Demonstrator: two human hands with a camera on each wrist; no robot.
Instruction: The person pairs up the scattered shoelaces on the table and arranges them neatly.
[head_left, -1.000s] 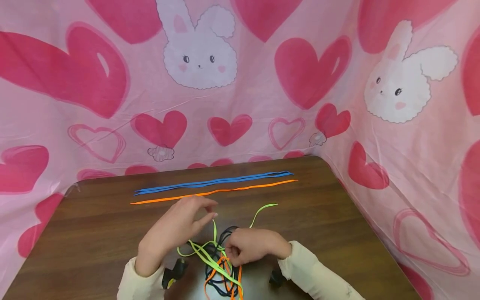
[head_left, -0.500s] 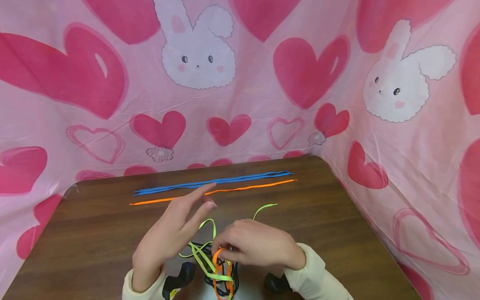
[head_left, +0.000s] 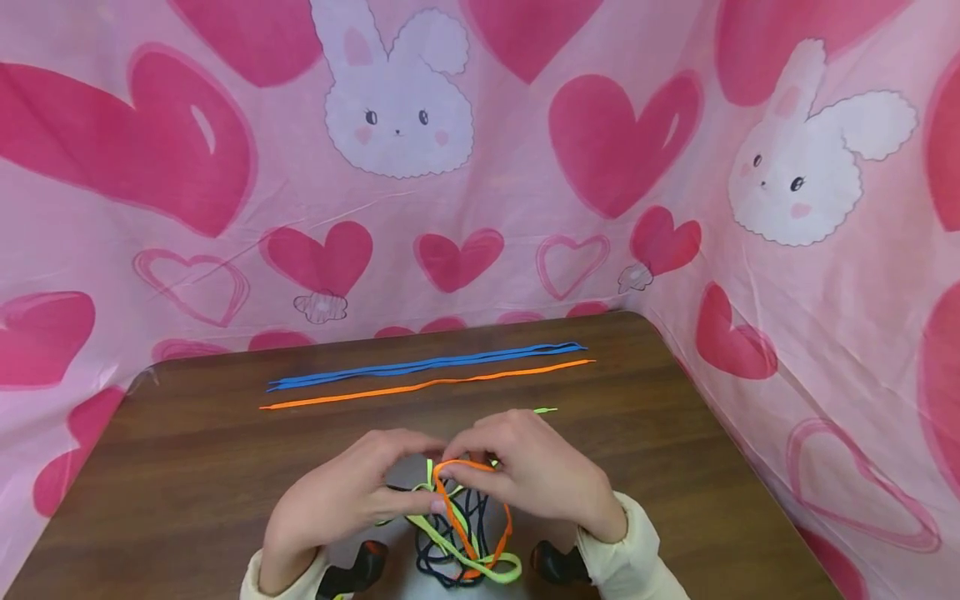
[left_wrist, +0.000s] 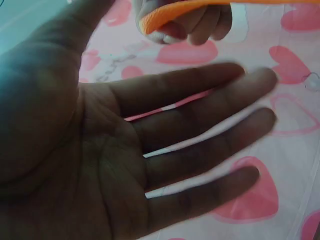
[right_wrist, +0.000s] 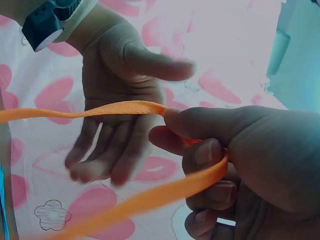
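A tangle of black, lime green (head_left: 504, 569) and orange laces lies at the front middle of the table. My right hand (head_left: 536, 475) pinches an orange lace (right_wrist: 135, 106) between thumb and fingers above the tangle; in the right wrist view its two strands run off to the left. Beside it on the left, my left hand (head_left: 348, 492) has its fingers extended and apart, with nothing gripped in its palm (left_wrist: 110, 150) in the left wrist view. The fingertips of both hands are close together in the head view.
Blue laces (head_left: 427, 363) and one orange lace (head_left: 465, 380) lie stretched across the back of the wooden table (head_left: 187, 467). A green lace tip (head_left: 546, 410) shows behind the right hand. A pink cloth with hearts and rabbits (head_left: 397, 117) hangs behind and at the right.
My right hand has raised part of an orange lace from the tangle. My left hand has come down and toward the right hand. The green and black laces have shifted.
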